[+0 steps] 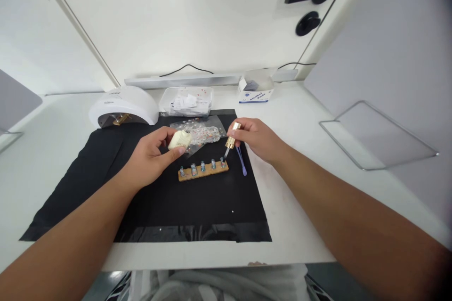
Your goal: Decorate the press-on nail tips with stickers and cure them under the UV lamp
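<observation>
My left hand (151, 155) grips a cream-coloured nail polish bottle (180, 139), tilted, its neck uncapped. Between the fingertips of my right hand (256, 137) is the gold-capped nail polish brush (233, 135), pointing down and left. Its bristles are at or just above the rightmost of several small blue-grey false nails (203, 166); whether they touch I cannot tell. Those nails stand in a row on a wooden strip holder (205, 174). Behind the holder lies a clear bag of small decorations (206, 134). Beneath my right hand rests a purple tweezer-like tool (242, 162).
A white nail lamp (123, 105) stands at the back left, with something gold-coloured under it. Beside it are a clear tray of white packets (189, 102) and an open alcohol pads box (254, 89). A black mat (197, 207) covers part of the white table (296, 216).
</observation>
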A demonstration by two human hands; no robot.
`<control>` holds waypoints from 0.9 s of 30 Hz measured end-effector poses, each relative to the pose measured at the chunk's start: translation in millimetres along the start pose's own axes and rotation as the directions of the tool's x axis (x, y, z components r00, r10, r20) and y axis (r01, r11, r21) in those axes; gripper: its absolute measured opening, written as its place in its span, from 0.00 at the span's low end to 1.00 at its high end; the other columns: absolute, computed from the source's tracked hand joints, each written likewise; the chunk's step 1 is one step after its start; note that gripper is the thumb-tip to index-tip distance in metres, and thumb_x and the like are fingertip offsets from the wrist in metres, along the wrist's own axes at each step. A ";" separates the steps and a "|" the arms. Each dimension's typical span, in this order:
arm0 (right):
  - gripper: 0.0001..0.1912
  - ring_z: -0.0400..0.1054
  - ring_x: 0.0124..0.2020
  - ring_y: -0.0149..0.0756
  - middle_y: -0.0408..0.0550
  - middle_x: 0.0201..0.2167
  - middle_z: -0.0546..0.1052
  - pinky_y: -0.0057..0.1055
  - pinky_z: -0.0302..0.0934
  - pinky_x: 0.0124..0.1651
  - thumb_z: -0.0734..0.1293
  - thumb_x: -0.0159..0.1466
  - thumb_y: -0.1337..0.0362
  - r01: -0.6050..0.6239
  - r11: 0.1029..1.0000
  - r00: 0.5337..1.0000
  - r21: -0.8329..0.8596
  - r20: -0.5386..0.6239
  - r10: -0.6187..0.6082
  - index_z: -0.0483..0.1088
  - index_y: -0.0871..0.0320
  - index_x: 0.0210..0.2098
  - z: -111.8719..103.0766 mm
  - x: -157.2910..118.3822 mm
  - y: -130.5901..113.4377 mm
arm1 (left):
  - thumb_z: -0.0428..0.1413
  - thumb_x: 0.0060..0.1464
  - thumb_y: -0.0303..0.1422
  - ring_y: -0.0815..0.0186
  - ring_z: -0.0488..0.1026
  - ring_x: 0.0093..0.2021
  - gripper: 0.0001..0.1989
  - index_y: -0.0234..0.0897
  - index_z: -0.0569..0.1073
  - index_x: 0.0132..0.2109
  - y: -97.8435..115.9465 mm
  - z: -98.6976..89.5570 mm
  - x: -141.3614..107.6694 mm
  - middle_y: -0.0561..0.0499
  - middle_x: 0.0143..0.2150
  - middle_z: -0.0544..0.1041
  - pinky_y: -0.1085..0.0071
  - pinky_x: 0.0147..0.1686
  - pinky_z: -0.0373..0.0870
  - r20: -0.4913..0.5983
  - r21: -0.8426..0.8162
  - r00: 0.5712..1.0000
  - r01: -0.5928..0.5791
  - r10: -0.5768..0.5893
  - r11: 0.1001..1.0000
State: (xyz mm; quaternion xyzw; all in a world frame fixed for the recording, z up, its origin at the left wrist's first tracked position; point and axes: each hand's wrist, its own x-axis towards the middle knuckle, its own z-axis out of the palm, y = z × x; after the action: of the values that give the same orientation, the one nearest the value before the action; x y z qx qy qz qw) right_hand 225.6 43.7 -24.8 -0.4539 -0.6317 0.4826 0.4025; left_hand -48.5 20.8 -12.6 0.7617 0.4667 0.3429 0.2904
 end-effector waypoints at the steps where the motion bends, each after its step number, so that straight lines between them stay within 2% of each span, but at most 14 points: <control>1: 0.06 0.64 0.24 0.29 0.40 0.20 0.72 0.30 0.57 0.32 0.68 0.57 0.62 -0.002 1.000 1.000 0.004 -0.014 0.002 0.70 0.58 0.26 -1.0 0.5 0.5 | 0.60 0.55 0.40 0.66 0.68 0.35 0.13 0.36 0.73 0.43 -0.1 0.1 -0.1 0.51 0.35 0.73 0.70 0.35 0.62 0.000 -0.001 1.000 0.002 -0.002 1.000; 4: 0.06 0.64 0.24 0.28 0.41 0.21 0.73 0.29 0.57 0.32 0.68 0.57 0.63 0.000 0.997 1.000 0.077 -0.017 0.001 0.71 0.58 0.25 -2.6 0.5 -0.2 | 0.60 0.55 0.41 0.66 0.68 0.35 0.14 0.36 0.73 0.43 0.3 0.2 0.4 0.51 0.35 0.73 0.70 0.36 0.62 0.002 -0.001 1.000 0.007 -0.007 1.000; 7: 0.05 0.65 0.24 0.29 0.41 0.22 0.73 0.29 0.57 0.30 0.68 0.56 0.63 0.010 0.987 0.999 0.158 0.031 -0.015 0.71 0.58 0.26 -1.3 -1.0 -2.0 | 0.60 0.55 0.41 0.66 0.68 0.35 0.14 0.36 0.73 0.43 1.0 0.2 1.6 0.52 0.35 0.73 0.70 0.35 0.62 -0.004 -0.001 1.000 0.003 -0.003 1.000; 10: 0.06 0.64 0.24 0.29 0.41 0.21 0.73 0.29 0.57 0.30 0.69 0.57 0.63 -0.006 0.992 0.997 0.125 0.075 -0.004 0.72 0.59 0.26 0.9 -1.8 -1.4 | 0.60 0.55 0.41 0.66 0.67 0.34 0.14 0.36 0.73 0.43 1.8 0.0 1.6 0.52 0.34 0.73 0.70 0.34 0.62 -0.001 0.007 1.000 0.000 0.000 1.000; 14: 0.06 0.64 0.23 0.28 0.41 0.20 0.72 0.29 0.57 0.31 0.68 0.57 0.63 -0.023 0.998 0.999 0.051 0.031 0.021 0.72 0.59 0.26 0.9 0.8 4.1 | 0.60 0.55 0.41 0.66 0.67 0.35 0.14 0.36 0.73 0.43 2.7 -0.3 -0.3 0.52 0.35 0.73 0.70 0.35 0.62 0.007 -0.014 1.000 0.002 -0.002 1.000; 20: 0.06 0.64 0.24 0.28 0.42 0.21 0.73 0.29 0.57 0.31 0.69 0.55 0.63 -0.048 0.991 0.997 0.124 -0.047 0.054 0.71 0.59 0.24 0.2 3.8 2.4 | 0.60 0.55 0.41 0.66 0.68 0.35 0.15 0.35 0.73 0.43 2.4 0.3 0.1 0.51 0.35 0.73 0.70 0.36 0.63 0.015 -0.024 1.000 0.013 -0.012 1.000; 24: 0.06 0.63 0.23 0.28 0.42 0.20 0.72 0.28 0.55 0.29 0.69 0.53 0.63 -0.043 0.978 0.998 0.204 -0.031 0.050 0.71 0.59 0.24 2.2 1.6 -3.1 | 0.60 0.55 0.41 0.65 0.69 0.36 0.15 0.36 0.73 0.43 2.2 0.6 0.1 0.50 0.36 0.74 0.69 0.37 0.64 0.019 -0.032 1.000 0.011 -0.010 0.999; 27: 0.06 0.64 0.23 0.28 0.42 0.20 0.73 0.28 0.56 0.30 0.69 0.54 0.63 -0.026 0.985 1.000 0.173 0.012 0.024 0.72 0.59 0.25 2.5 0.3 -1.7 | 0.60 0.55 0.41 0.65 0.70 0.36 0.14 0.36 0.73 0.43 3.0 0.4 -0.6 0.50 0.36 0.75 0.69 0.37 0.64 0.029 -0.037 1.000 0.012 -0.011 0.999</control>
State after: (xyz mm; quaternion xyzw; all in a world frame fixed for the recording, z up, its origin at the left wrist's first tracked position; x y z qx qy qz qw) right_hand 222.8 43.2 -23.7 -0.4226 -0.5836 0.5430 0.4312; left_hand -46.9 18.9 -10.7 0.7583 0.4606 0.3389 0.3130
